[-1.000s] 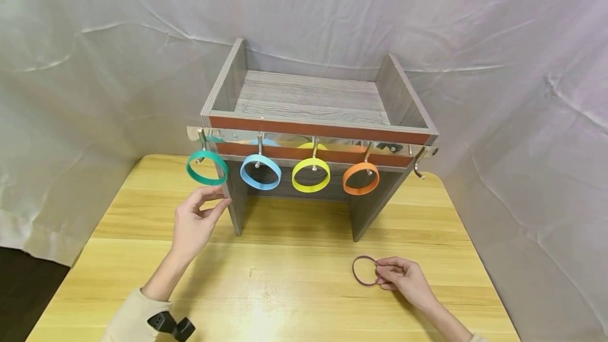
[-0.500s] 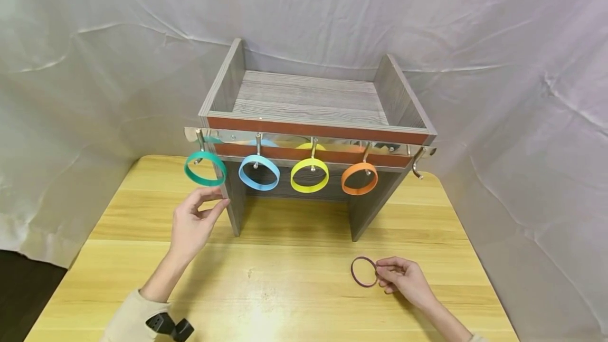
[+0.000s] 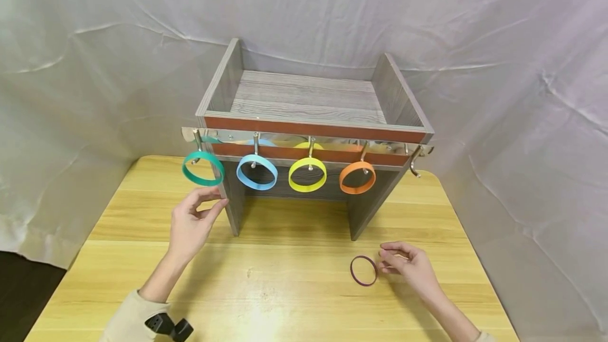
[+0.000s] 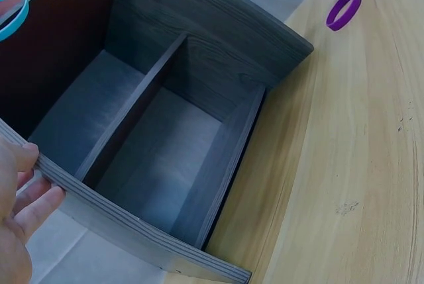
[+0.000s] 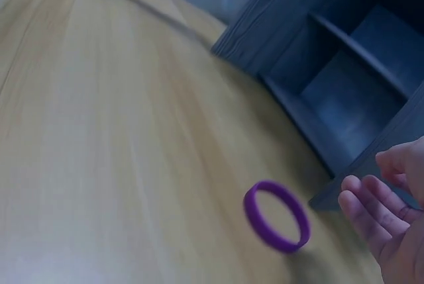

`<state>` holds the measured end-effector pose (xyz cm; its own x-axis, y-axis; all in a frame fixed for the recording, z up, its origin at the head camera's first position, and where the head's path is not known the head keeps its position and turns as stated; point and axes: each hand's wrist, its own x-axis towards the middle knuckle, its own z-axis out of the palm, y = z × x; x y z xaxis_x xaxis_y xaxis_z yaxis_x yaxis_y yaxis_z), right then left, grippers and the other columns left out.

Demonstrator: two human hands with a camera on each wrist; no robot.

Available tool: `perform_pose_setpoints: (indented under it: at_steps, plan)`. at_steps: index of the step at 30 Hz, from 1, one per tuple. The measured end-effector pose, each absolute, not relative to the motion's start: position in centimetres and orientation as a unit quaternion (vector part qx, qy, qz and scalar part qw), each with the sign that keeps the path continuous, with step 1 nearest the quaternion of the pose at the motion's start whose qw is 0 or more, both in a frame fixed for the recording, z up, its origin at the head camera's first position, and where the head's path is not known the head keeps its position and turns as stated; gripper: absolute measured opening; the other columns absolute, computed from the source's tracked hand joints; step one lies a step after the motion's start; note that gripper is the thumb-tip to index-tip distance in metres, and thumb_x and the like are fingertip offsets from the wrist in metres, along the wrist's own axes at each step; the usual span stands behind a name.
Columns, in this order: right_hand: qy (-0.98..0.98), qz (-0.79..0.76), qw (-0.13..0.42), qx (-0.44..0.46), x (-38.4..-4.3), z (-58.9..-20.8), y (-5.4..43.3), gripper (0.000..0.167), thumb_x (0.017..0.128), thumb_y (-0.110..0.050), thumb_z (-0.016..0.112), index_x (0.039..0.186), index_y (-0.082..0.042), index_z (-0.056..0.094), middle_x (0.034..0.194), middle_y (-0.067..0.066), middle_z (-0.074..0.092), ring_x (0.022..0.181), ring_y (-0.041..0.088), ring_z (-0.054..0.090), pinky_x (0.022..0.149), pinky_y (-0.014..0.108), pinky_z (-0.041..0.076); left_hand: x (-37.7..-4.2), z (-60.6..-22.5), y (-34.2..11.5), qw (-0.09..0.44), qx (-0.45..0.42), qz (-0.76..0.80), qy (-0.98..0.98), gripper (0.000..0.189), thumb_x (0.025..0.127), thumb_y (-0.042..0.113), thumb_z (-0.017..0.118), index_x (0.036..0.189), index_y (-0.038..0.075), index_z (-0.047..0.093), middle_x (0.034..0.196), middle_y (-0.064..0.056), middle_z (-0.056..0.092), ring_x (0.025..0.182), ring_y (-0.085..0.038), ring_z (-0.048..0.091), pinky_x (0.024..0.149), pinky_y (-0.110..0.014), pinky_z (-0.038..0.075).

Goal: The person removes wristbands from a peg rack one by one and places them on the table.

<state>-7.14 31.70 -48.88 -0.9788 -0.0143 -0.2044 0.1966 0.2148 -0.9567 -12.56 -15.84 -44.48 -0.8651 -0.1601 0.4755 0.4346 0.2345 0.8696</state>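
Observation:
In the head view, my left hand pinches the front edge of the left side panel of a grey wooden shelf unit. The left wrist view shows its thumb and fingers on either side of that edge. A thin purple wristband lies on the table in front of the unit's right side. My right hand is just right of the band, fingers extended and apart from it in the right wrist view. Green, light blue, yellow and orange wristbands hang from the unit's front hooks.
A shiny metal rail with hooks runs across the front of the unit. Its rightmost hook carries no band. The light wooden table is enclosed by grey cloth curtains at the back and sides.
My right hand has let go of the purple wristband and drawn slightly up and right from it. My left hand keeps its grip on the shelf panel.

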Motion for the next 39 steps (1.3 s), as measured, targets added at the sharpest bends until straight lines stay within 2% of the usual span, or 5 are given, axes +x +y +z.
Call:
perform_pose_setpoints:
  at_steps: [13, 21, 26, 33, 39]
  plan:
    - [0.755, -0.654, 0.049, -0.021, -7.1, -45.5, 29.9, 0.013, 0.101, -0.005, 0.069, 0.113, -0.001, 0.072, 0.099, -0.006, 0.080, 0.085, 0.014, 0.080, 0.079, 0.033, 0.070, -12.6, -44.7, -15.8, 0.249, -0.097, -0.609, -0.747, 0.029, 0.088, -0.017, 0.074, 0.115, -0.008, 0.071, 0.104, 0.024, 0.071, 0.096, 0.009, 0.070, 0.074, -0.010, 0.062]
    - [0.738, -0.672, -0.005, -0.056, -7.6, -42.8, 28.3, 0.016, 0.101, 0.002, 0.067, 0.110, -0.008, 0.074, 0.098, -0.004, 0.081, 0.085, 0.011, 0.080, 0.078, 0.032, 0.069, -12.6, -44.6, -15.9, 0.241, -0.091, -0.606, -0.753, 0.029, 0.088, -0.015, 0.075, 0.115, -0.006, 0.072, 0.103, 0.025, 0.071, 0.096, 0.009, 0.070, 0.074, -0.010, 0.062]
    - [0.719, -0.689, -0.052, -0.074, -8.2, -40.9, 27.1, 0.017, 0.100, 0.007, 0.065, 0.111, -0.002, 0.073, 0.096, -0.002, 0.081, 0.085, 0.014, 0.081, 0.077, 0.034, 0.069, -12.6, -44.5, -15.9, 0.242, -0.091, -0.607, -0.751, 0.028, 0.088, -0.015, 0.075, 0.115, -0.006, 0.072, 0.104, 0.024, 0.071, 0.097, 0.009, 0.070, 0.074, -0.010, 0.062]
    - [0.686, -0.708, -0.103, -0.130, -9.0, -38.6, 25.8, 0.019, 0.098, 0.015, 0.062, 0.115, 0.023, 0.062, 0.098, 0.004, 0.082, 0.084, 0.016, 0.081, 0.074, 0.036, 0.069, -12.7, -44.5, -15.9, 0.243, -0.094, -0.609, -0.750, 0.029, 0.087, -0.018, 0.074, 0.114, -0.008, 0.072, 0.103, 0.024, 0.071, 0.096, 0.009, 0.071, 0.074, -0.011, 0.063]
    - [0.698, -0.691, -0.095, -0.160, -9.8, -37.2, 25.4, 0.018, 0.099, 0.011, 0.064, 0.116, 0.016, 0.066, 0.098, -0.001, 0.082, 0.086, 0.013, 0.081, 0.072, 0.033, 0.069, -12.6, -44.6, -15.9, 0.244, -0.094, -0.608, -0.749, 0.029, 0.087, -0.018, 0.074, 0.114, -0.008, 0.071, 0.103, 0.024, 0.071, 0.096, 0.009, 0.071, 0.075, -0.011, 0.063]
